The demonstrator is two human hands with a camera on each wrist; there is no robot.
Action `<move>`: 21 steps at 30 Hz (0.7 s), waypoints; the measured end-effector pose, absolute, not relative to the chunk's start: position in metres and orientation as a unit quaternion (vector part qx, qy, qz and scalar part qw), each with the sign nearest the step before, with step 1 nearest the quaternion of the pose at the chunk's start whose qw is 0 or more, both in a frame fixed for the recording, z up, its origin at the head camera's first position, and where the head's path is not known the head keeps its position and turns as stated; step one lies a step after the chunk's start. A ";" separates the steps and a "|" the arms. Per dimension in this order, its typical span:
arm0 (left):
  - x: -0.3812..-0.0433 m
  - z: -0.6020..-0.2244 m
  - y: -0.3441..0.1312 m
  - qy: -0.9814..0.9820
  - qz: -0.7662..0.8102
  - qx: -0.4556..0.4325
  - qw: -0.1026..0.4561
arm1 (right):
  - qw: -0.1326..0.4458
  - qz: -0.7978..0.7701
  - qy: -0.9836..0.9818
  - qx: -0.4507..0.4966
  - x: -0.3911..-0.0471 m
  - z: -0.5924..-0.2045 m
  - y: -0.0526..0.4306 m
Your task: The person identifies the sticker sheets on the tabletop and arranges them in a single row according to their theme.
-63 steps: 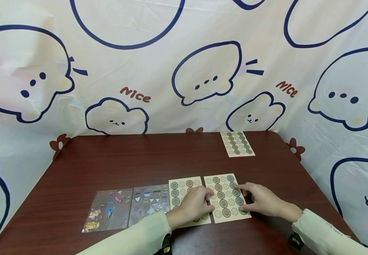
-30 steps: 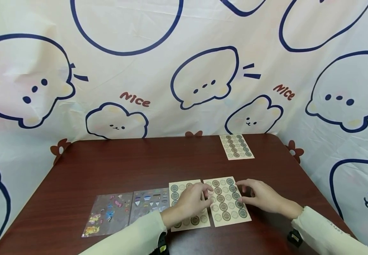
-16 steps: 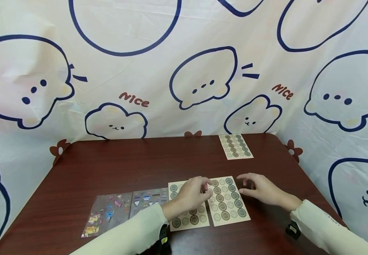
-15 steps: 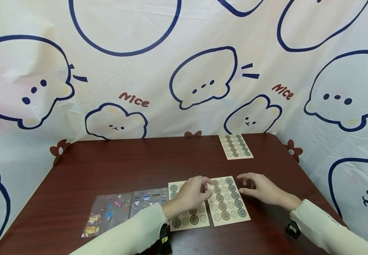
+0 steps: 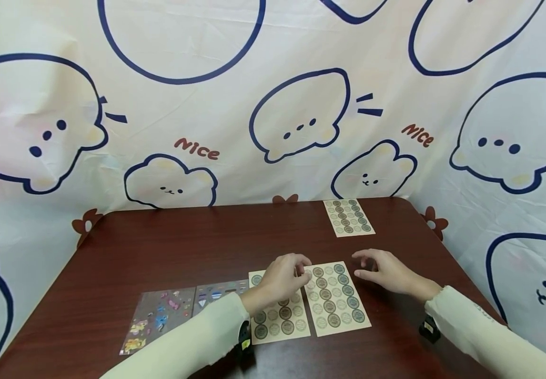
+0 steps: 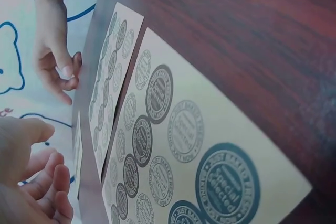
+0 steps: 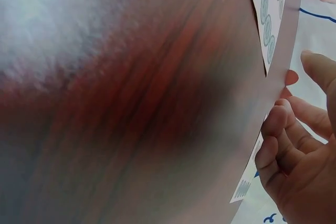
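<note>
Two cream sheets of round stickers lie side by side in the head view. Over the upper part of the left sticker sheet (image 5: 282,321) hovers my left hand (image 5: 280,276), fingers loosely bent and holding nothing. The left wrist view shows this left hand (image 6: 31,171) apart from the sheet, whose labels read "Just baked fresh". The right sticker sheet (image 5: 336,300) lies flat between the hands. Just beyond its right edge, my right hand (image 5: 386,271) is raised above the table with loosely bent fingers. Nothing is between the fingers of the right hand (image 7: 299,150) in the right wrist view.
Two clear sheets with small colourful stickers, a left one (image 5: 159,316) and a right one (image 5: 218,292), lie left of the cream sheets, partly under my left sleeve. A third cream sticker sheet (image 5: 349,217) lies at the back right of the dark wooden table (image 5: 197,242).
Both hands have lifted off the right sticker sheet, whose edges they were touching. They have moved up and away, the right hand now clear of it. The sheets look unmoved.
</note>
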State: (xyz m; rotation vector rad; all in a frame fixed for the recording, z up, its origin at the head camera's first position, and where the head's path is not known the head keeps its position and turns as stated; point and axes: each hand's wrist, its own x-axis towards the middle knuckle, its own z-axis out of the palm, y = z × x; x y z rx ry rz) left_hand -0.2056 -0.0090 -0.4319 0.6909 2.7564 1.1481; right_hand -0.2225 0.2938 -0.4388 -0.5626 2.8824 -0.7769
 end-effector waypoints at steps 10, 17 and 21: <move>-0.216 -0.431 -0.006 0.892 0.382 0.238 0.048 | 0.051 -0.259 0.948 -0.178 -0.237 -0.437 0.296; -0.227 -0.431 -0.006 0.896 0.378 0.227 0.047 | 0.050 -0.264 0.949 -0.162 -0.247 -0.436 0.300; -0.233 -0.429 -0.007 0.900 0.375 0.217 0.044 | 0.048 -0.261 0.951 -0.161 -0.254 -0.436 0.303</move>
